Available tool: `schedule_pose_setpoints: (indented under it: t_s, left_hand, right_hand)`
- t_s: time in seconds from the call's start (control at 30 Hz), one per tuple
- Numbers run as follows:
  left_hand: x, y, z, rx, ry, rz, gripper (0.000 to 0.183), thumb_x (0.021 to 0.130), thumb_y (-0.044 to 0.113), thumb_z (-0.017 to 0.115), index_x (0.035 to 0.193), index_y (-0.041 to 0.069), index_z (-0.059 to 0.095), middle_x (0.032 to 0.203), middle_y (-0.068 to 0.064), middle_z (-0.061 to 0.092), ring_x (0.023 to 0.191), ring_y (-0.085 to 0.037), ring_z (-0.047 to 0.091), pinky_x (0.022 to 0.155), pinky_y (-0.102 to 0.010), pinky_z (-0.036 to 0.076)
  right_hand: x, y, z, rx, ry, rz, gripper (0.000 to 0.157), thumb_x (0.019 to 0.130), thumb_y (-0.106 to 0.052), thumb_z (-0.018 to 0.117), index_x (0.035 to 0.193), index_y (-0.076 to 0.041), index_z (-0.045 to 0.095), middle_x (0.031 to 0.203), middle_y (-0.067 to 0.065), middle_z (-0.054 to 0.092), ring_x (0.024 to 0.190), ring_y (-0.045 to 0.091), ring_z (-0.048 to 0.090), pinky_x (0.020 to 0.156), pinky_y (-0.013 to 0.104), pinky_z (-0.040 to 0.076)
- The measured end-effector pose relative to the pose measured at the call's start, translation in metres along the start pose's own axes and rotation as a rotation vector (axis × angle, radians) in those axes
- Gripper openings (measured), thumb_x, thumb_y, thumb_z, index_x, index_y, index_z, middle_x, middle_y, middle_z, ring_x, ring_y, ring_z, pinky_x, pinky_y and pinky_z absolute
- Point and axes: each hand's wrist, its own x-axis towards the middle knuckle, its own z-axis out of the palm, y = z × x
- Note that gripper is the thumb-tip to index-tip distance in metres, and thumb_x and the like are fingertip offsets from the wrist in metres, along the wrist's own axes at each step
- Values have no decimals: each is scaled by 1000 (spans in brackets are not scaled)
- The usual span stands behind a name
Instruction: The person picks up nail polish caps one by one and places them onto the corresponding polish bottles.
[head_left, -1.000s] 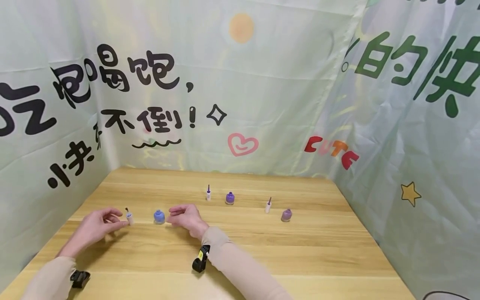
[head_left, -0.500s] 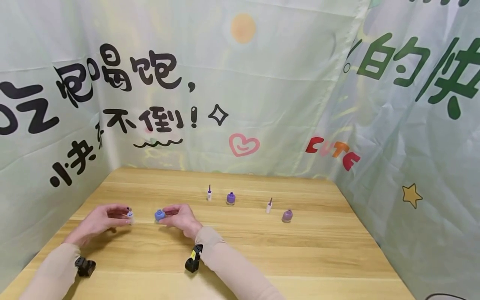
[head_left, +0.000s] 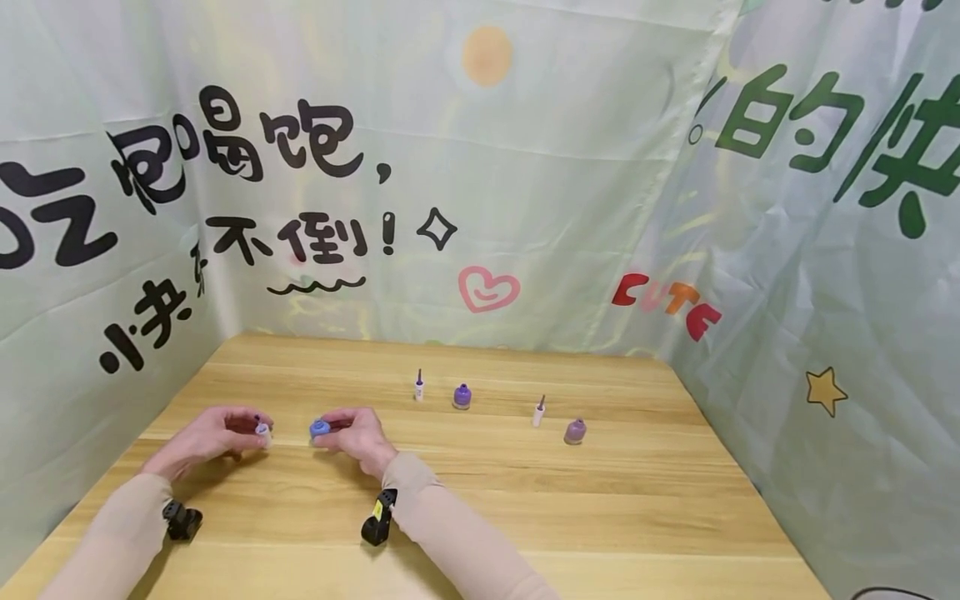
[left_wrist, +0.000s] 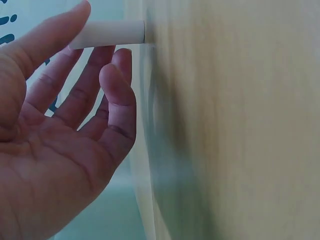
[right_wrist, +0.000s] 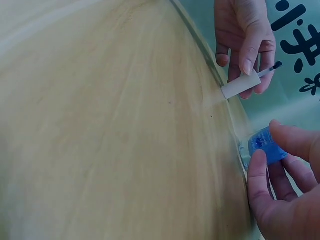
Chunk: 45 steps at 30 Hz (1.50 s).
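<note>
In the head view, the left hand (head_left: 213, 433) pinches a white cap (head_left: 263, 437), brush end up, at its fingertips; the right hand (head_left: 362, 438) grips a blue bottle (head_left: 320, 428). Cap and bottle stand apart, with bare tabletop (head_left: 291, 467) between the two sets of fingertips. Beyond the right fingers and off to their right are the second cap (head_left: 419, 390) and purple bottle (head_left: 462, 397); farther right, the third cap (head_left: 538, 414) and mauve bottle (head_left: 575, 432). That makes three bottles, three caps, two hands.

In the left wrist view, the thumb presses one side of the cap, fingers opposite; the remaining fingers curl loosely, holding nothing.

In the right wrist view, thumb and fingers clamp the bottle's sides; its neck is hidden. The brush (right_wrist: 271, 69) points away from the tabletop, past the left fingertips.

The step in hand appears to be securing both pieces; the next move probably calls for turning the brush downward over the neck.
</note>
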Motion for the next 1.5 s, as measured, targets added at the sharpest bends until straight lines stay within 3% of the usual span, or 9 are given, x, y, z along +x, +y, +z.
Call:
schedule_pose_setpoints:
  t_s: [0.27, 0.77, 1.1, 1.33, 1.5]
  left_hand:
    - [2, 1, 1, 16, 14, -34, 47, 75, 23, 73, 113, 0, 58, 96, -11, 61, 82, -22, 56, 66, -34, 48]
    - [2, 3, 1, 21, 17, -37, 48, 75, 25, 73, 113, 0, 57, 95, -10, 60, 81, -22, 55, 65, -34, 48]
    - [1, 5, 2, 26, 16, -39, 51, 75, 25, 73, 115, -1, 55, 96, -10, 61, 80, -23, 56, 65, -34, 48]
    - [1, 5, 3, 29, 20, -38, 49, 74, 24, 74, 113, -1, 56, 94, -11, 60, 80, -22, 56, 64, -34, 48]
    - [3, 4, 3, 37, 23, -35, 47, 75, 24, 73, 112, 0, 57, 94, -11, 60, 79, -22, 55, 63, -33, 48]
  right_hand:
    - [2, 2, 3, -30, 41, 14, 25, 69, 8, 73, 88, -7, 69, 78, 1, 65, 74, 17, 61, 64, 34, 52]
    - [5, 2, 8, -43, 73, 29, 24, 70, 9, 71, 87, -8, 70, 77, 0, 63, 71, 16, 61, 61, 30, 53]
    - [3, 1, 5, -48, 59, 44, 25, 71, 4, 73, 89, -12, 70, 80, -1, 63, 71, 15, 61, 59, 31, 52]
    - [-1, -3, -1, 38, 23, 58, 27, 74, 5, 69, 95, -12, 67, 87, 2, 60, 73, 22, 62, 57, 35, 53]
    - [-3, -7, -5, 76, -30, 22, 26, 77, 4, 67, 99, -11, 64, 92, 4, 56, 75, 26, 61, 57, 37, 53]
